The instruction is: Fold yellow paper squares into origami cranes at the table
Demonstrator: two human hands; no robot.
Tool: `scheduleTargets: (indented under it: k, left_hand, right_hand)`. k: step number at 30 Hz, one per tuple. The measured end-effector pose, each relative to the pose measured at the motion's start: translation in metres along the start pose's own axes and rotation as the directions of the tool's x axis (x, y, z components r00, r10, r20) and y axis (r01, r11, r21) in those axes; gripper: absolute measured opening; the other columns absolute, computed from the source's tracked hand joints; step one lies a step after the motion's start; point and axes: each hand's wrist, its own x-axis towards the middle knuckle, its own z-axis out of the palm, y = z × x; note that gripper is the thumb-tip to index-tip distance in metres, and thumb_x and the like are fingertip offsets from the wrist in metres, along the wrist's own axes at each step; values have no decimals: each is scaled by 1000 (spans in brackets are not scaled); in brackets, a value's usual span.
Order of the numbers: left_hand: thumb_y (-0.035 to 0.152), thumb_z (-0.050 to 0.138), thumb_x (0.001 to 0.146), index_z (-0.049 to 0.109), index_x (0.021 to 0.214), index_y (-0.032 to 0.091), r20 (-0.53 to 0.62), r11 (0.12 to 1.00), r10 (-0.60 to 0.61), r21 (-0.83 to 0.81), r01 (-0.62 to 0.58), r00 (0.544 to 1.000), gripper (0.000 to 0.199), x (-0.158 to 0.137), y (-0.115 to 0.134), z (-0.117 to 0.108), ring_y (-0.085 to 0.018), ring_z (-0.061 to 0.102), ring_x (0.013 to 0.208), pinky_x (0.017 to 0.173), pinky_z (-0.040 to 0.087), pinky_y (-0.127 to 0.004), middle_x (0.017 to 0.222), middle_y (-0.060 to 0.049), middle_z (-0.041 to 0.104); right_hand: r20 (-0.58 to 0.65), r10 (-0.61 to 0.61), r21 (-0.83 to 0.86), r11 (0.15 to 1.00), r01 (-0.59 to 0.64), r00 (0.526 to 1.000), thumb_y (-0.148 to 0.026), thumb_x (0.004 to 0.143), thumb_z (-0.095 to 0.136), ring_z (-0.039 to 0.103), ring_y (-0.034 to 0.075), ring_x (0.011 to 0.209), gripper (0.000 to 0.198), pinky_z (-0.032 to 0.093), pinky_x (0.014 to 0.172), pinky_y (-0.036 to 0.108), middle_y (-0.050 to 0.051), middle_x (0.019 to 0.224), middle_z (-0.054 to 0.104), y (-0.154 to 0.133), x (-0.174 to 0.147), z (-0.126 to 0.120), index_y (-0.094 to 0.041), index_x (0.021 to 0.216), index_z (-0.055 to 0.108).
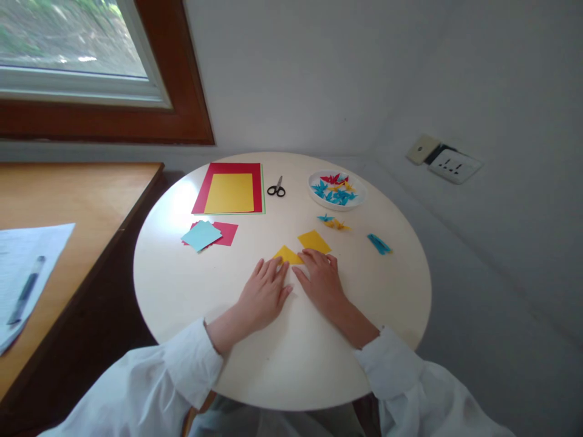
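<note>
A small piece of yellow paper (288, 255), folded into a triangle, lies flat on the round white table (291, 358). My left hand (263, 292) rests with outstretched fingers on its left corner. On its right corner lie the fingertips of my right hand (321, 279), also stretched out. Just beyond my right hand is a flat yellow square of paper (315, 241). Behind that sit a few small folded paper cranes (334, 223), blue and yellow. Narrow folded blue paper pieces (379, 244) lie farther right.
A white dish (314, 197) holds several red, blue and yellow cranes. Black-handled scissors (276, 189) lie beside large red and yellow sheets (230, 193). Light blue squares (201, 235) overlap red ones at left. A wooden desk (91, 188) bears papers and a pen (26, 291).
</note>
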Motion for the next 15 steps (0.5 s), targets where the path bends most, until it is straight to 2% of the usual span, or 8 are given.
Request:
scheduleTargets:
  k: [2, 5, 7, 10, 15]
  left_hand:
    - [35, 35, 92, 45, 125, 11, -43, 995, -27, -101, 23, 999, 42, 3, -4, 3, -27, 39, 128, 103, 36, -49, 133, -22, 44]
    - [33, 46, 87, 37, 129, 12, -123, 969, -146, -216, 117, 982, 48, 11, -13, 6, -30, 38, 128, 97, 42, -49, 135, -24, 38]
    - [31, 53, 84, 37, 128, 13, -141, 955, -223, -228, 187, 965, 50, 17, -18, 6, -31, 40, 125, 95, 42, -50, 133, -23, 39]
    - [29, 57, 81, 48, 116, 15, -140, 949, -281, -191, 252, 949, 39, 23, -21, 4, -32, 42, 121, 95, 39, -52, 129, -20, 42]
    - [22, 58, 79, 54, 106, 19, -132, 939, -289, -234, 254, 948, 27, 25, -15, -3, -28, 45, 113, 92, 39, -48, 121, -13, 50]
  right_hand:
    - [-5, 28, 31, 999, -28, 1000, -26, 85, 53, 58, 23, 103, 19, 36, 86, 42, 10, 107, 65, 1, 2, 2, -18, 99, 62]
    - [-7, 53, 67, 996, -53, 999, -27, 84, 55, 58, 23, 101, 19, 35, 86, 41, 10, 106, 66, 3, 3, 3, -18, 99, 63]
    - [-1, 64, 83, 995, -64, 998, -27, 83, 56, 58, 23, 102, 20, 34, 87, 42, 10, 106, 66, 3, 3, 4, -18, 99, 62]
    - [13, 78, 102, 992, -79, 997, -27, 82, 58, 58, 23, 103, 20, 34, 87, 42, 10, 107, 65, 2, 4, 3, -17, 98, 62]
    - [0, 77, 156, 985, -76, 997, -23, 79, 61, 57, 23, 104, 16, 34, 87, 41, 9, 105, 65, 2, 5, 3, -18, 95, 62]
